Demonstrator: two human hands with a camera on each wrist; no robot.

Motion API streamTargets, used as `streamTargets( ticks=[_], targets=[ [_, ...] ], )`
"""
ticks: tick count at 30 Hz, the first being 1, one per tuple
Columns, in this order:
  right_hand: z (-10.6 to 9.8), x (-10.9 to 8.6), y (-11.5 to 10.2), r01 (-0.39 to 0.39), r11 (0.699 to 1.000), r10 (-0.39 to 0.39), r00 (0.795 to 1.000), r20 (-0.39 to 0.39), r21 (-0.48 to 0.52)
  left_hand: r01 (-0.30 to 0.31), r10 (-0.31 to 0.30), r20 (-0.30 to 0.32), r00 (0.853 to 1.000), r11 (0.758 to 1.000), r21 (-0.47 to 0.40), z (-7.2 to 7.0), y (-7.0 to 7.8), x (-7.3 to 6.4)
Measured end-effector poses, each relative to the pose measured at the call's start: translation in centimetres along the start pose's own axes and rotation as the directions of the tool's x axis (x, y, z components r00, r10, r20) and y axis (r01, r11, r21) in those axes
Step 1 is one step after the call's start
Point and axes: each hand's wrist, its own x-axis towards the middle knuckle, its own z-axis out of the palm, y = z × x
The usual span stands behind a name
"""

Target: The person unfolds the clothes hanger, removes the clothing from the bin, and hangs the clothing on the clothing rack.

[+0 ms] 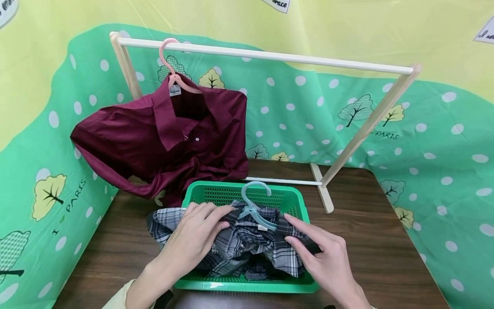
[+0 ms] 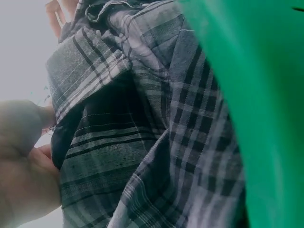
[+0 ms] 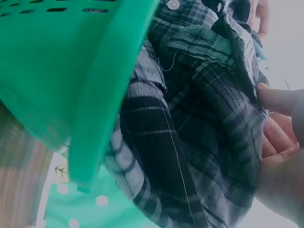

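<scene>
A grey and black plaid shirt lies bunched over a green basket, with a light blue hanger inside its collar and the hook standing up. My left hand pinches the shirt at the shoulder left of the hanger, thumb below and fingers above. On the other side, my right hand pinches the opposite shoulder between thumb and fingers. In the left wrist view the plaid cloth hangs between the left hand and the basket wall. The right wrist view shows the thumb pressed on the shirt's edge.
Behind the basket stands a rack with a white rail and wooden legs. A maroon shirt hangs on it from a pink hanger, its hem close to the basket's left back corner. Brown wood-grain table surrounds the basket; patterned cloth forms the walls.
</scene>
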Motion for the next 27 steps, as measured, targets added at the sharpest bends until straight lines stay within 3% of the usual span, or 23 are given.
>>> streamTargets(
  ticks=[8, 14, 27],
  targets=[
    [0.8, 1.0, -1.0, 0.029, 0.999, -0.030, 0.999, 0.032, 0.043, -0.027, 0.027, -0.003, 1.000, 0.999, -0.024, 0.0, 0.2, 0.3],
    [1.4, 1.2, -1.3, 0.015, 0.998, -0.017, 1.000, 0.026, 0.058, -0.004, 0.004, -0.006, 1.000, 0.999, -0.053, -0.1, 0.4, 0.3],
    [1.5, 1.2, -1.2, -0.014, 0.997, 0.019, 0.998, -0.054, 0.080, 0.001, -0.021, -0.172, 0.985, 0.993, -0.115, -0.7, 0.7, 0.1]
  ],
)
